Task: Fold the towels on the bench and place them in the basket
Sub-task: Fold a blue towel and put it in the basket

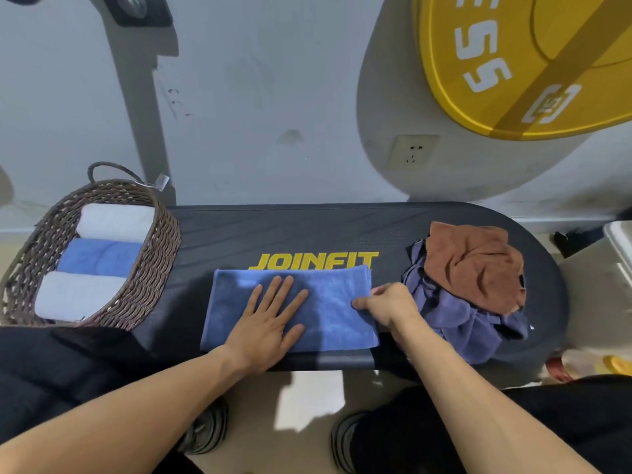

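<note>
While your left hand [270, 323] presses flat and open on the blue towel [328, 313], keep your right hand [386, 304] pinching its right edge and fold squarely leftward, edges matched.

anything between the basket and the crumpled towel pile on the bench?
Yes, head view: a folded blue towel lies flat between the basket and the pile, left hand pressed on it, right hand pinching its right edge.

You had a black bench [307, 230] with yellow letters. A brown woven basket [160, 254] sat on its left end. A folded blue towel [328, 309] lay flat by the front edge. A heap of towels [472, 289] sat on its right end.
</note>
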Demonstrator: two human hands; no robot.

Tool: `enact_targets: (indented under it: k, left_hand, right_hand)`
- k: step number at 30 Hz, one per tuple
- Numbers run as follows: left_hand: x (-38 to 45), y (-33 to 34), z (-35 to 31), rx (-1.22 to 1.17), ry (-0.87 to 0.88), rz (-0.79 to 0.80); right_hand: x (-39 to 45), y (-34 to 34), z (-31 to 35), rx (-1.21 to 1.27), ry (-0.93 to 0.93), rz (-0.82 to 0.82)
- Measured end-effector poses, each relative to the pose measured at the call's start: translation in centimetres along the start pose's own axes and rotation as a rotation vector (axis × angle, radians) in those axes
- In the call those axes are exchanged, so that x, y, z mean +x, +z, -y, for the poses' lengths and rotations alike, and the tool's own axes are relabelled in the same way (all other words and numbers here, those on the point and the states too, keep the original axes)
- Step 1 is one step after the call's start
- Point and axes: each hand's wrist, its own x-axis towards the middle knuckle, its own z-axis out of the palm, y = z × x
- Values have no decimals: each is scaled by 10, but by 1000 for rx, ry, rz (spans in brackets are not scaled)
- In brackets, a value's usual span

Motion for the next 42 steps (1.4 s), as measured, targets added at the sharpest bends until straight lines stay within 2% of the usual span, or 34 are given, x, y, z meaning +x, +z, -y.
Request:
enact_targets:
  k: [2,3,6,9,12,15,17,19,22,24,26,28,31,33,38,42]
  left_hand:
    - [-1,0,-1,-5,-2,4]
    - [-1,1,-1,-6,-2,3]
    - [1,-4,2,-38,8,29]
    - [5,-31,3,-227,-2,41]
    - [5,-65,-5,-668,-181,-97]
    - [1,-92,-14,-1429,-462,-55]
    - [-8,-100,-10,-1703,-485,-36]
    - [-17,-104,-6,-1806,-383,16]
    - [-26,-101,-1,-1855,-334,45]
    - [-29,-95,5,-1822,-415,-59]
    - [-31,-88,16,-1582,-531,-198]
    - [-34,-81,28,-1347,-616,-256]
    - [-32,-69,42,-1271,-699,-272]
    - [-30,-63,49,-1230,-745,-283]
    - [-24,-52,64,-1136,-840,-261]
    - [-25,-46,74,-1106,-884,-215]
  right_hand:
    - [-4,-7,5,297,114,101]
    - [-7,-10,6,369,153,138]
    - [-15,-11,9,433,184,221]
    - [-20,-5,18,435,103,224]
    - [-29,12,33,358,-68,223]
    - [-42,36,47,276,-244,226]
    - [-51,51,54,192,-366,206]
    - [-61,63,61,132,-454,171]
    - [-73,80,69,187,-457,235]
    - [-78,90,73,309,-385,407]
    - [-76,97,76,287,-378,494]
    - [-68,99,78,141,-419,396]
    - [-53,99,69,-311,-586,124]
    - [-48,101,60,-517,-671,63]
    - [-42,113,41,-595,-808,133]
    - [-43,120,39,-666,-896,60]
